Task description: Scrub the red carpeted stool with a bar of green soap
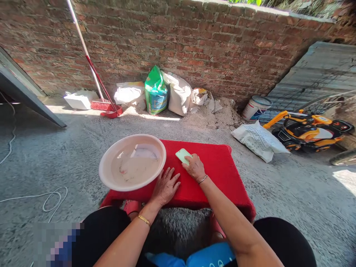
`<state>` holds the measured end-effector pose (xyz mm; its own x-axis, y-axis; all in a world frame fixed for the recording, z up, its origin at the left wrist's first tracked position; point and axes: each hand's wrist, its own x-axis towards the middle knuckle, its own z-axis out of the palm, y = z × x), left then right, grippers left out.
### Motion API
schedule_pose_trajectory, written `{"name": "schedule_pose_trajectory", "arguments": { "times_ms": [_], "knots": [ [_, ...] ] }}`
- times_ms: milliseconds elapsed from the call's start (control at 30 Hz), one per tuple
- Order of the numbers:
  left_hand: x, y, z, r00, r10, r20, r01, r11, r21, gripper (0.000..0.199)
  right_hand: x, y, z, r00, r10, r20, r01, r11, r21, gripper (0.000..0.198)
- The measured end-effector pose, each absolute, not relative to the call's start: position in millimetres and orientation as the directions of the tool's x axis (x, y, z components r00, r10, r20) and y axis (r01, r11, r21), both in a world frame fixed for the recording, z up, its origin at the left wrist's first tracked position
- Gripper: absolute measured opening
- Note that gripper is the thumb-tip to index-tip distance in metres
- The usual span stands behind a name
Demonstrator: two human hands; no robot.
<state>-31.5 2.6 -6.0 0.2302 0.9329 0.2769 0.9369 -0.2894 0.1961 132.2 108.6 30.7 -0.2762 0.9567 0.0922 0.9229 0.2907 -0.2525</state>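
Observation:
My right hand is closed around a pale green scrub brush, a flat rounded rectangle with a small hole near its far end. Its underside is hidden against a red cloth that covers a low table. My left hand lies flat on the same cloth with fingers spread, close to the rim of a basin. This wide, pale pink basin stands on the table's left part and holds water, with small dark and red bits at the bottom.
Along the brick wall stand a dustpan, a green bag, white sacks and a bucket. A toy excavator and a white sack are at right. A cable lies on the floor at left.

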Motion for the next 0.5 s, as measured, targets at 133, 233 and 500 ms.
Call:
{"name": "schedule_pose_trajectory", "arguments": {
  "times_ms": [133,233,500],
  "knots": [
    [-31,2,-6,0.228,0.928,0.293,0.932,-0.296,0.210,0.036,229,125,35,0.054,0.997,0.057,0.982,-0.043,-0.185,0.042],
    [-31,1,-6,0.226,0.927,0.298,0.932,-0.295,0.212,0.036,308,128,41,0.378,0.924,0.057,0.916,-0.364,-0.169,0.047],
    [-33,2,-6,0.231,0.924,0.305,0.938,-0.295,0.182,0.036,227,110,33,0.074,0.977,0.199,0.959,-0.016,-0.281,0.043]
  ]
}}
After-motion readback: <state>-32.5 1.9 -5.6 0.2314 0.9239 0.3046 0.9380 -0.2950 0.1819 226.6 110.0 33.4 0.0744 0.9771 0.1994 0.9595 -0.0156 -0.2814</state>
